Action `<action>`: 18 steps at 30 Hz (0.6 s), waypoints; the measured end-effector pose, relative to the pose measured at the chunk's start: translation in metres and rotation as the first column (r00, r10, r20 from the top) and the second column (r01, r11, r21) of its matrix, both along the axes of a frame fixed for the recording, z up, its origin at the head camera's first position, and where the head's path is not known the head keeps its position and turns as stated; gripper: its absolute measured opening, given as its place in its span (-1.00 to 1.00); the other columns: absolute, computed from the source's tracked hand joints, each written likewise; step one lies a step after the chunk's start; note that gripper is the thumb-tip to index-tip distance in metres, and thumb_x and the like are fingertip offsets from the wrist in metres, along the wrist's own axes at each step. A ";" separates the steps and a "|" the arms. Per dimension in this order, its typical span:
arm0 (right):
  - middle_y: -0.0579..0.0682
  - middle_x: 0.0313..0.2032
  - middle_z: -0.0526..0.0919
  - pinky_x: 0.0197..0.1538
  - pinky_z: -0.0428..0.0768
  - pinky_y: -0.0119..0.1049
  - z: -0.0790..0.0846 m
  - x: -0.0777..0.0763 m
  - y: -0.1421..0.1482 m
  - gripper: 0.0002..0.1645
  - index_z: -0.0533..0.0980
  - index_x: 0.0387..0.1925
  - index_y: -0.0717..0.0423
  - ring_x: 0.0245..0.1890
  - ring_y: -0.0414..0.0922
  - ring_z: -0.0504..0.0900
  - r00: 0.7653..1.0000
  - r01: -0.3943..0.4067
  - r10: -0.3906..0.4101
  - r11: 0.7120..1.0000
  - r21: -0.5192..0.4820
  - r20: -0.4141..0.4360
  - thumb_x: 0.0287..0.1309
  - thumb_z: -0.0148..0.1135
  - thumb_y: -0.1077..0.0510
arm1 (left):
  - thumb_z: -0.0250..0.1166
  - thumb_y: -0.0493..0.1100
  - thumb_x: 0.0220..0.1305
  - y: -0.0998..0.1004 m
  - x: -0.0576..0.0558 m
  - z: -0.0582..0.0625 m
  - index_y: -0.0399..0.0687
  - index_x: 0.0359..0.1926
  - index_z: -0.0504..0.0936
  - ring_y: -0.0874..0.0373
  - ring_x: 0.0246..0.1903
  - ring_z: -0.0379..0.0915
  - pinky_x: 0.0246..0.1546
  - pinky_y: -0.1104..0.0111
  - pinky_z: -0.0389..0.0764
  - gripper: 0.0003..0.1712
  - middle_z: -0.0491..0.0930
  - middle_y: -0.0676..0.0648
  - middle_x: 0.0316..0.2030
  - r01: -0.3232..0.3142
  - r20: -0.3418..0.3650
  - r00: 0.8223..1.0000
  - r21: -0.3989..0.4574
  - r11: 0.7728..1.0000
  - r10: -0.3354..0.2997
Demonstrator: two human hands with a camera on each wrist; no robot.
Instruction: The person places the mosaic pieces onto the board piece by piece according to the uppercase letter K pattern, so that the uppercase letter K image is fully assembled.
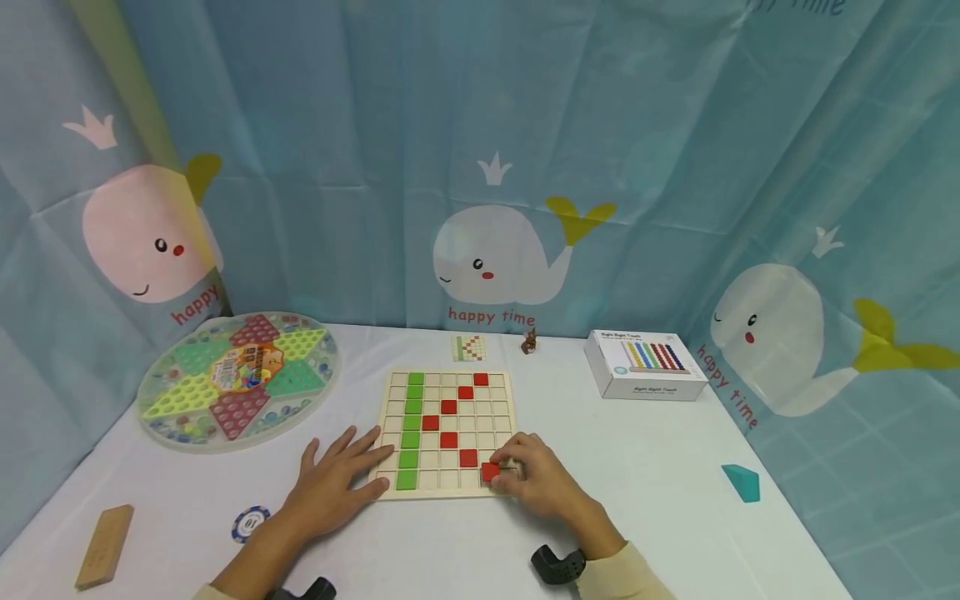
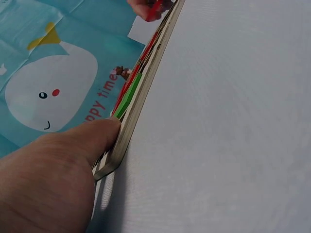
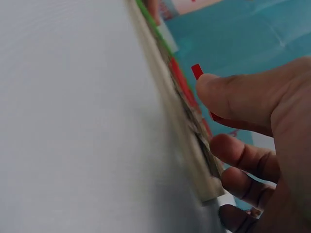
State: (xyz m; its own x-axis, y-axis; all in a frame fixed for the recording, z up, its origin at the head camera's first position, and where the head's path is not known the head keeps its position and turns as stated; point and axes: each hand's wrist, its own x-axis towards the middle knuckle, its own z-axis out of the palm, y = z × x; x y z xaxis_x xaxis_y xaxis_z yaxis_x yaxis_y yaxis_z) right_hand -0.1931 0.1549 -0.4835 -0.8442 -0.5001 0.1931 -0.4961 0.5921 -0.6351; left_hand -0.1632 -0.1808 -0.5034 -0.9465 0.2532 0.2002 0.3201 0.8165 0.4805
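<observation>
A wooden grid board (image 1: 427,492) lies on the white table, with a column of green tiles (image 1: 410,418) down its left side. Several red tiles (image 1: 448,407) form a sideways V to the right of that column. Thumb and index finger of my right hand (image 1: 546,482) pinch a red square tile (image 1: 491,472) over the bottom row near the right corner; the right wrist view shows this tile (image 3: 197,71) tilted on edge above the board. With fingers spread, my left hand (image 1: 333,483) rests at the board's left edge, its thumb (image 2: 99,136) on the lower left corner.
Behind the board lie a small pattern card (image 1: 468,347) and a brown animal figurine (image 1: 528,342). A Chinese checkers board (image 1: 240,379) is back left, a white box (image 1: 645,365) back right. Around the sides are a wooden block (image 1: 105,546), a poker chip (image 1: 251,523) and a teal piece (image 1: 742,482).
</observation>
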 end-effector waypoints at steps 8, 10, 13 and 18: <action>-0.24 -0.23 0.46 -0.10 0.41 -0.27 -0.004 0.000 -0.005 -0.79 0.65 -0.22 -0.05 -0.17 -0.20 0.32 1.000 0.010 -0.010 0.998 0.068 0.003 0.05 0.43 0.15 | 0.32 0.20 0.19 -0.003 -0.001 0.000 0.16 0.18 0.61 -0.23 0.37 0.00 0.20 -0.33 -0.29 -0.44 0.33 -0.03 0.33 0.000 0.006 1.000 -0.006 1.000 0.000; -0.25 -0.22 0.44 -0.08 0.41 -0.27 -0.004 0.001 -0.006 -0.78 0.66 -0.22 -0.06 -0.15 -0.21 0.31 1.000 0.010 -0.010 0.997 0.073 0.001 0.04 0.44 0.15 | 0.31 0.21 0.19 -0.003 -0.001 -0.001 0.16 0.18 0.60 -0.23 0.37 0.00 0.20 -0.33 -0.29 -0.44 0.32 -0.03 0.34 0.000 0.008 1.000 -0.009 1.000 0.000; -0.26 -0.22 0.44 -0.08 0.42 -0.26 -0.005 0.001 -0.006 -0.78 0.66 -0.23 -0.06 -0.16 -0.20 0.31 1.000 0.009 -0.010 0.997 0.073 0.004 0.02 0.45 0.14 | 0.31 0.22 0.19 -0.003 0.000 -0.001 0.16 0.18 0.61 -0.23 0.37 0.00 0.20 -0.34 -0.29 -0.43 0.32 -0.03 0.34 -0.004 0.014 1.000 -0.011 1.000 0.004; -0.26 -0.22 0.45 -0.10 0.42 -0.28 -0.005 0.002 -0.008 -0.77 0.66 -0.22 -0.06 -0.17 -0.20 0.31 1.000 0.005 -0.006 0.997 0.072 0.007 0.01 0.46 0.13 | 0.32 0.20 0.18 -0.004 0.001 -0.002 0.16 0.17 0.61 -0.24 0.37 0.00 0.20 -0.34 -0.31 -0.44 0.32 -0.03 0.34 -0.010 0.020 1.000 -0.009 1.000 0.010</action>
